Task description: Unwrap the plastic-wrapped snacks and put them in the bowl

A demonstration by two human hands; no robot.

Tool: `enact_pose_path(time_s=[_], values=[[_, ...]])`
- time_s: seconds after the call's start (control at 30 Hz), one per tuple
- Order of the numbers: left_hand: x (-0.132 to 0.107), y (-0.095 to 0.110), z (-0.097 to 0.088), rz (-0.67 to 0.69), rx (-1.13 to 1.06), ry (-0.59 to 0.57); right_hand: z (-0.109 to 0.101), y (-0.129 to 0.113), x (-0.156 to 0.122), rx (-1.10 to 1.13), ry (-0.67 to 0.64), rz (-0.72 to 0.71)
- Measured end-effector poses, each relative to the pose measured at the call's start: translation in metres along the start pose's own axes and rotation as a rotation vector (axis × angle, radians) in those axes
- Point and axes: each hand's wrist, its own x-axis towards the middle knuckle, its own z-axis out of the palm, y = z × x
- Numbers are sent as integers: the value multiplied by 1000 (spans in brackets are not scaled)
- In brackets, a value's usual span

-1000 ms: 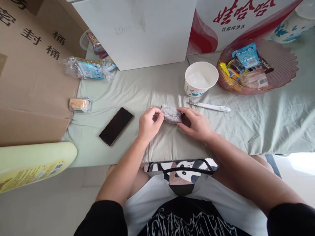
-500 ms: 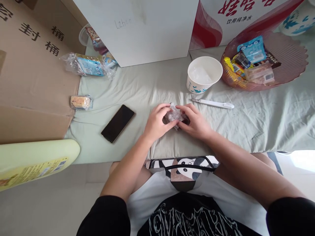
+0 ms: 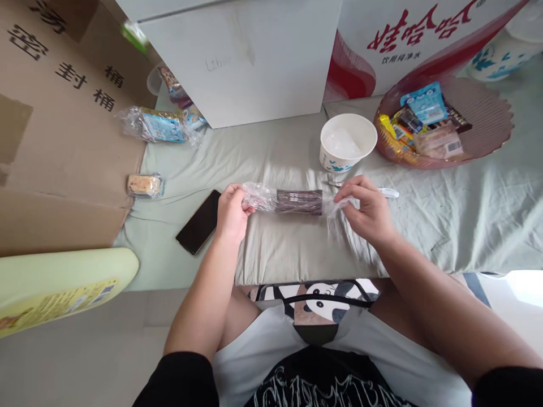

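Between my hands a dark brown bar-shaped item [image 3: 299,202] lies lengthwise inside clear plastic wrap [image 3: 262,197], whose loose ends stick out on both sides. My left hand [image 3: 232,212] pinches the left end of the wrap. The right end is gripped between the thumb and fingers of my right hand [image 3: 365,207]. Just behind my right hand a white utility knife [image 3: 389,193] lies on the cloth, partly hidden by that hand. A black phone [image 3: 198,223] rests close to my left wrist.
A white paper tub [image 3: 348,137] stands behind my right hand. Further right sits a pink ribbed bowl [image 3: 487,121] with packaged snacks. Several boxes line the back, including a white box [image 3: 263,68]. On the left are a small wrapped cake [image 3: 145,185] and a cardboard box [image 3: 76,175].
My hands have moved apart, left and right. The wrap that was bunched under them is now stretched out sideways, with the dark item showing in its middle. The view has shifted slightly.
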Motion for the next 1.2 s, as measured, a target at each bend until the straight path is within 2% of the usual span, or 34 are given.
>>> enact_pose_path(time_s=[0.1, 0.17, 0.27, 0.33, 0.4, 0.5, 0.67, 0.73, 0.8, 0.87, 0.93, 1.0, 1.03, 1.1, 1.2], values=[[2, 2, -8, 70, 112, 43, -12, 9, 3, -78, 210, 107], [1, 3, -7, 150, 130, 41, -16, 12, 3, -85, 260, 131], [-4, 0, 6, 326, 250, -92, -16, 8, 2, -56, 181, 62], [-9, -5, 19, 487, 432, -241, -14, 4, 1, -119, 96, 4], [-11, -10, 30, 617, 615, -339, -11, -1, -2, -233, 10, -48], [-14, -15, 35, 697, 730, -325, -14, -10, -9, -358, -99, -161], [-26, -12, 21, 790, 676, -244, -33, -29, -29, -424, -163, -326], [-33, -10, 12, 741, 633, -229, -36, -36, -38, -383, -296, -329], [-40, -11, 5, 604, 547, -151, -35, -41, -47, -316, -491, -278], [-45, -12, -1, 378, 465, -56, -30, -45, -53, -253, -647, -209], [-49, -13, -1, 123, 484, -70, -22, -47, -56, -199, -703, -174], [-53, -15, 4, -54, 554, -196, -16, -47, -53, -147, -637, -160], [-56, -16, 10, -94, 564, -269, -13, -45, -50, -133, -567, -148], [-60, -16, 24, -93, 499, -382, -8, -39, -41, -139, -412, -134], [-62, -14, 44, 12, 304, -444, -1, -27, -30, -171, -288, -189]])
